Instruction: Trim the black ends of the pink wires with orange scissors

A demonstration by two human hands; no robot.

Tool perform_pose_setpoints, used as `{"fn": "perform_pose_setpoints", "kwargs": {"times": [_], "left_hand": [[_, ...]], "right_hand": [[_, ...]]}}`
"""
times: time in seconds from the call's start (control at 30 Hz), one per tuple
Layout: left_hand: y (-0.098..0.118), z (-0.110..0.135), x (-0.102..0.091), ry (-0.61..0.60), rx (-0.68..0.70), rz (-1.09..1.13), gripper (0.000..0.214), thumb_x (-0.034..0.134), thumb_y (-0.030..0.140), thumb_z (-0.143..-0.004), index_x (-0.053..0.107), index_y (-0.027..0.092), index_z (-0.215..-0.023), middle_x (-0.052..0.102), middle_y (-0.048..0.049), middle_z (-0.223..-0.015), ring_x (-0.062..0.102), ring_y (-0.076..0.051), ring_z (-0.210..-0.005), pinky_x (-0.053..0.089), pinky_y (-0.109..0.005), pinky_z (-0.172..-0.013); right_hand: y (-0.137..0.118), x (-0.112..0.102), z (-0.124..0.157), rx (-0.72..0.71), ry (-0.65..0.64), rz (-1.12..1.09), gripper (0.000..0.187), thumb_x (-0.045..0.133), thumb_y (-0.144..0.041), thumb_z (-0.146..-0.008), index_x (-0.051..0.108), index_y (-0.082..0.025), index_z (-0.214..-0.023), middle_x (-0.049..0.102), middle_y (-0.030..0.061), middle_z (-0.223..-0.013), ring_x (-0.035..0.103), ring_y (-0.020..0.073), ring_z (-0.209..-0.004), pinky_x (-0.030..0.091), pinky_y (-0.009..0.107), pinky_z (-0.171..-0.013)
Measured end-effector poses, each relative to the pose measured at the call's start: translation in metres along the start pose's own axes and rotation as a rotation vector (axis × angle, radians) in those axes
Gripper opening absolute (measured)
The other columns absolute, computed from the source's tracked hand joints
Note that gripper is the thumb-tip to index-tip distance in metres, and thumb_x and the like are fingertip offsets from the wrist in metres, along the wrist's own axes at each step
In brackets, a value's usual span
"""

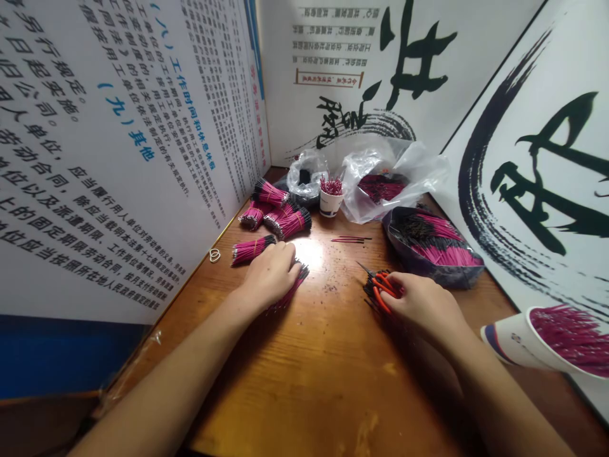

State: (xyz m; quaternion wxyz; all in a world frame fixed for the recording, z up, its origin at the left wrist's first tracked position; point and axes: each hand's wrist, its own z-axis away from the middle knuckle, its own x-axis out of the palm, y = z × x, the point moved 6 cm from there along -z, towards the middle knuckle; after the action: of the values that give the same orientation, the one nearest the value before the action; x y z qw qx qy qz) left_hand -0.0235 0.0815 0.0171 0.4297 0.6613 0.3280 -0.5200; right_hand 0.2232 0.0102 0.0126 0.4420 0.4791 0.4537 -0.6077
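My left hand (271,274) curls over a bundle of pink wires (289,291) on the table (323,381), pinning it down, while my right hand (425,306) holds orange scissors (383,291) just beside that bundle, within easy reach.

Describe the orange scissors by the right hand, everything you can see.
The orange-handled scissors have a looped orange plastic grip and a narrow, pointed metal blade end aimed up and left. They sit low over the wooden tabletop, at the fingers of the right hand, which cover part of the grip. Dark wire ends bunch beside and under them. Whether the blades are open can't be told.
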Motion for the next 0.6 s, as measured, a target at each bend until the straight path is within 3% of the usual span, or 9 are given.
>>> {"fn": "perform_pose_setpoints", "kwargs": {"times": [0.17,0.3,0.4,0.5,0.6], "left_hand": [[0.019,0.004,-0.005,0.098,0.133,0.191,0.015,0.046,0.028,-0.094,0.049,0.019,-0.083,0.059,-0.0046,-0.087,0.053,-0.020,-0.081,0.040,-0.032,-0.071],[0.046,0.013,-0.003,0.073,0.365,0.364,0.012,0.046,0.024,-0.094,0.052,0.018,-0.086,0.059,-0.0028,-0.084,0.052,-0.017,-0.079,0.041,-0.030,-0.072],[0.058,0.021,0.001,0.028,0.475,0.379,0.013,0.045,0.022,-0.094,0.054,0.018,-0.085,0.060,-0.0025,-0.083,0.052,-0.017,-0.078,0.041,-0.029,-0.071],[0.063,0.024,0.002,0.014,0.522,0.342,0.015,0.045,0.021,-0.094,0.054,0.018,-0.083,0.060,-0.0025,-0.082,0.053,-0.017,-0.078,0.040,-0.029,-0.071],[0.064,0.026,0.002,-0.006,0.529,0.376,0.017,0.042,0.024,-0.096,0.055,0.018,-0.087,0.061,-0.0025,-0.084,0.053,-0.016,-0.078,0.040,-0.029,-0.070]], "right_hand": [[0.002,-0.007,0.000,0.001,0.106,-0.045,0.022,0.053,-0.042,-0.080,0.063,-0.023,-0.075,0.072,0.0045,-0.080,0.064,0.0231,-0.072,0.033,0.028,-0.055],[-0.004,-0.018,0.010,-0.093,0.324,-0.345,0.021,0.054,-0.041,-0.078,0.063,-0.022,-0.075,0.067,0.0022,-0.068,0.060,0.0186,-0.062,0.039,0.027,-0.056],[-0.011,-0.021,0.019,-0.171,0.414,-0.527,0.016,0.055,-0.035,-0.079,0.059,-0.021,-0.072,0.059,-0.0009,-0.059,0.054,0.0144,-0.053,0.040,0.025,-0.053],[-0.016,-0.020,0.023,-0.208,0.461,-0.593,0.012,0.058,-0.030,-0.078,0.057,-0.021,-0.070,0.056,-0.0019,-0.057,0.051,0.0130,-0.051,0.040,0.024,-0.051],[-0.019,-0.014,0.023,-0.254,0.421,-0.733,0.011,0.059,-0.028,-0.080,0.055,-0.021,-0.073,0.054,-0.0021,-0.060,0.050,0.0124,-0.052,0.040,0.023,-0.050]]}}
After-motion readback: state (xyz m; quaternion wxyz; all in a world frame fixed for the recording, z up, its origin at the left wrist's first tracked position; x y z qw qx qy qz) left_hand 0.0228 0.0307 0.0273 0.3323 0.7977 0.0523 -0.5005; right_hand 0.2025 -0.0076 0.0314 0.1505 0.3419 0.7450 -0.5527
